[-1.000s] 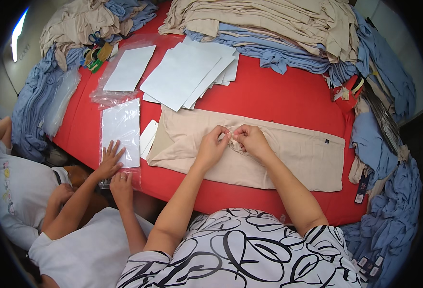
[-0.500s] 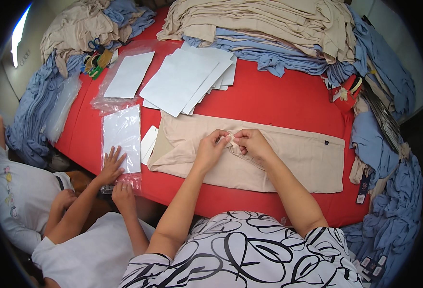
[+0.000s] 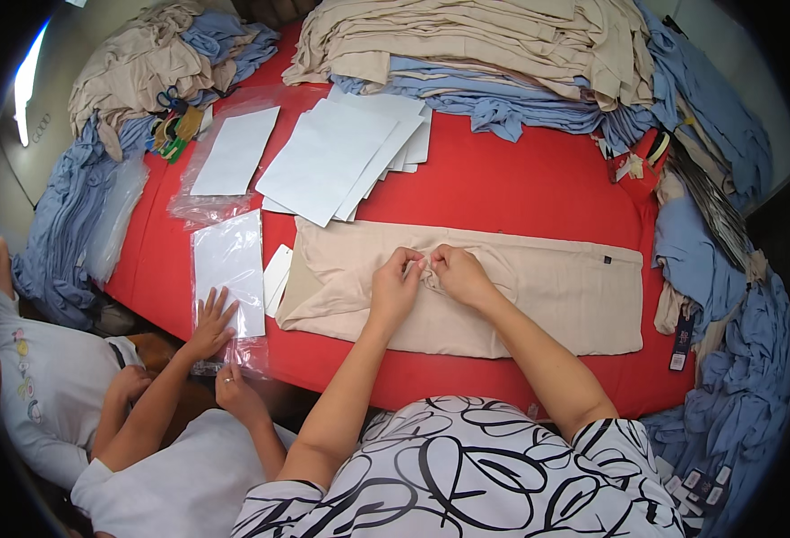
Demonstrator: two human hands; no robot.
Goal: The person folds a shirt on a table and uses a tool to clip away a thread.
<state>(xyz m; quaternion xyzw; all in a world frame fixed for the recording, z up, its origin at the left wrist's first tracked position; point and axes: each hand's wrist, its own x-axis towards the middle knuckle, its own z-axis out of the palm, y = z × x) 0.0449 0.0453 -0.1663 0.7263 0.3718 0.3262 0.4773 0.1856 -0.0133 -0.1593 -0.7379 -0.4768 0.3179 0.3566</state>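
Note:
A beige garment (image 3: 565, 300) lies folded into a long strip across the red table in front of me, with a small dark label near its right end. My left hand (image 3: 397, 285) and my right hand (image 3: 460, 276) meet over its upper middle, fingertips pinched close together on a gathered bit of its cloth. Wrinkles spread out from the pinch. Whether a button or other small part is between the fingers is hidden. At the garment's left end its layers spread apart around a tan flap. A white card tag (image 3: 277, 278) lies just beside that end.
At my left, a co-worker's hand (image 3: 211, 325) presses on a clear bag (image 3: 227, 269) holding a white sheet. White sheets (image 3: 328, 152) lie beyond. Beige garments (image 3: 485, 31) and blue ones (image 3: 736, 359) are piled around the red table (image 3: 520, 179). Scissors (image 3: 171, 99) sit far left.
My right hand has shifted slightly left and its fingers have changed position on the cloth; both hands stay over the same spot. The co-worker's hands have moved at the bag's lower edge.

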